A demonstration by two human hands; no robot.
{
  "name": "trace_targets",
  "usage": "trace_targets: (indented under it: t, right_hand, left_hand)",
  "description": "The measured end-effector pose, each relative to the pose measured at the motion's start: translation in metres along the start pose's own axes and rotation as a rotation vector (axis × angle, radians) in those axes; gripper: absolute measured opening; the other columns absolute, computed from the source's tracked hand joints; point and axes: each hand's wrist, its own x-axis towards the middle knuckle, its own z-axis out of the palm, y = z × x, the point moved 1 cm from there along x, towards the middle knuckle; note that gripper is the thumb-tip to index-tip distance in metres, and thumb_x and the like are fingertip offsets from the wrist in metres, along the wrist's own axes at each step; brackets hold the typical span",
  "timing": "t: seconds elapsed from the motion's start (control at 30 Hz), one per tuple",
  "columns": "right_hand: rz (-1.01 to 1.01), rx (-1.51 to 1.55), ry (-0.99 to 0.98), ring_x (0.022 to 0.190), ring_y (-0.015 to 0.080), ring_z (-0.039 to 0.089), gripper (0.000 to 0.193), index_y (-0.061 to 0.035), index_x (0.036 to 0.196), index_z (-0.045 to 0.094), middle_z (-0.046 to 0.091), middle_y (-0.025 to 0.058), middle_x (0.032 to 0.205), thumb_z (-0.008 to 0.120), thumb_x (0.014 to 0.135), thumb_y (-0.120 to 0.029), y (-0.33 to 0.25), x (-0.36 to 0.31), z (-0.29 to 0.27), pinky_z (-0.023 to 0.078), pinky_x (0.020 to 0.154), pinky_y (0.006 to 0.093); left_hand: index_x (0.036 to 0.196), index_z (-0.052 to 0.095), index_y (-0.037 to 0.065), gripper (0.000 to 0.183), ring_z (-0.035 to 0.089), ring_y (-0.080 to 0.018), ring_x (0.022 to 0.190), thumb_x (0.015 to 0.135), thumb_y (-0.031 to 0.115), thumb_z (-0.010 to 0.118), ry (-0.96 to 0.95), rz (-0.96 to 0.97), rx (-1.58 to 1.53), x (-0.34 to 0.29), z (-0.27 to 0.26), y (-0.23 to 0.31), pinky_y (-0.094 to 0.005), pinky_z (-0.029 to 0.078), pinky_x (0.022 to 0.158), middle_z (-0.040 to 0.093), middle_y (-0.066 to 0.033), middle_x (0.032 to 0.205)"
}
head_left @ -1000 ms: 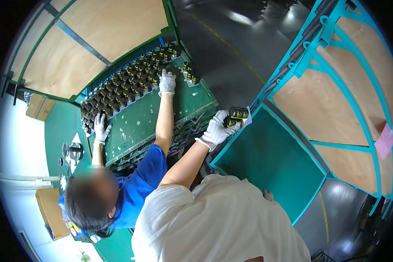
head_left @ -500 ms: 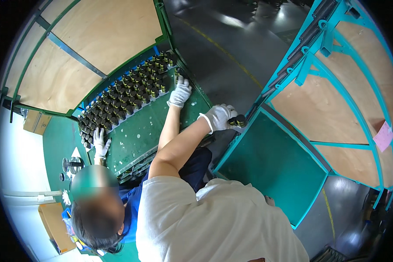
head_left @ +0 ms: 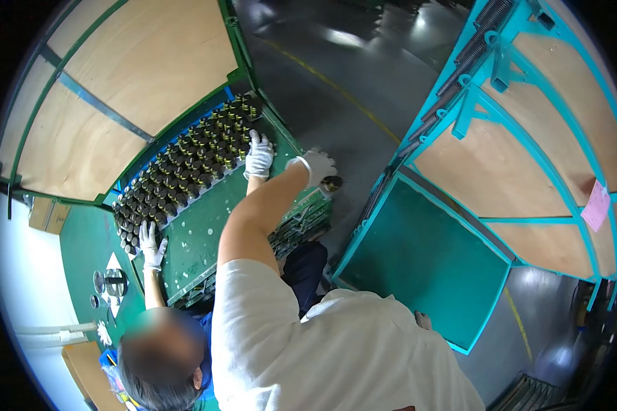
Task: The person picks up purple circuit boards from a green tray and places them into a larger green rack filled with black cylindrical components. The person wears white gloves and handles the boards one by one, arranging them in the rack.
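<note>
My left hand (head_left: 319, 168), in a white glove, is closed around a small dark round-topped part (head_left: 332, 183). It hangs past the right end of the green workbench (head_left: 206, 222), with my bare forearm crossing over the bench. My right hand does not show. Rows of black-capped parts with yellowish bands (head_left: 185, 168) stand packed along the bench's far side. A co-worker's gloved hand (head_left: 259, 159) touches the right part of these rows. The co-worker's other gloved hand (head_left: 152, 248) rests at their left end.
Beside me on the right stands a teal-framed cart with a green tray (head_left: 425, 257) and upright wooden panels (head_left: 487, 164). A wooden panel in a green frame (head_left: 144, 61) rises behind the bench. The co-worker (head_left: 164, 349) sits close on my left.
My left hand has drawn back from the cart side toward the bench, still holding the dark part. The co-worker's right-side hand has moved from the bench's far right corner to the rows' edge.
</note>
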Motion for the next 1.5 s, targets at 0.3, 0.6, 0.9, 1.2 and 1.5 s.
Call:
trace_targets:
  t: [0.3,0.6,0.9,1.2,1.5]
  right_hand:
    - [-0.105,0.077,0.07,0.054,0.0188,0.049,0.045,0.003,0.094,0.054,0.05,0.0091,0.069,0.053,0.081,-0.04,0.022,-0.03,-0.004,0.044,0.048,0.0319]
    - [0.197,0.239,0.182,0.055,0.0187,0.053,0.045,0.0008,0.087,0.051,0.051,0.0086,0.067,0.054,0.081,-0.044,0.048,-0.02,-0.004,0.037,0.043,0.0309]
    - [0.414,0.806,0.274,0.054,0.0208,0.05,0.036,-0.0058,0.101,0.052,0.051,0.0094,0.077,0.054,0.081,-0.035,0.156,0.026,-0.033,0.04,0.042,0.0337]
    - [0.703,1.212,0.25,0.072,0.021,0.044,0.079,-0.0126,0.124,0.036,0.045,0.0083,0.096,0.055,0.066,-0.063,0.238,0.094,-0.063,0.043,0.057,0.0342]
    - [0.517,1.618,0.125,0.111,0.0293,0.049,0.045,-0.0098,0.115,0.052,0.053,0.0089,0.12,0.034,0.086,-0.04,0.209,0.093,-0.128,0.039,0.093,0.0451]
  left_hand:
    - [0.107,0.059,0.016,0.029,0.034,-0.0285,0.125,0.079,0.02,0.056,-0.036,-0.019,0.128,-0.01,0.044,-0.045,-0.0453,0.025,0.104,0.046,-0.0072,0.127]
    - [0.12,0.051,0.012,0.048,0.018,-0.0342,0.133,0.072,0.015,0.056,0.027,-0.207,0.218,0.005,-0.017,0.05,-0.0468,0.014,0.108,0.029,-0.0162,0.14]
    - [0.1,0.061,0.006,0.031,0.046,-0.0379,0.109,0.07,0.013,0.059,0.295,0.076,-0.435,0.019,0.015,0.227,-0.0459,0.037,0.092,0.051,-0.0209,0.114]
    - [0.104,0.06,0.009,0.029,0.056,-0.0333,0.096,0.08,0.021,0.049,-0.147,-0.217,-0.712,-0.018,0.014,0.38,-0.0414,0.045,0.082,0.059,-0.0151,0.105]
    - [0.106,0.061,0.009,0.031,0.059,-0.0323,0.092,0.082,0.025,0.049,-0.137,-0.484,-0.732,-0.045,-0.005,0.476,-0.0387,0.047,0.079,0.062,-0.0142,0.101]
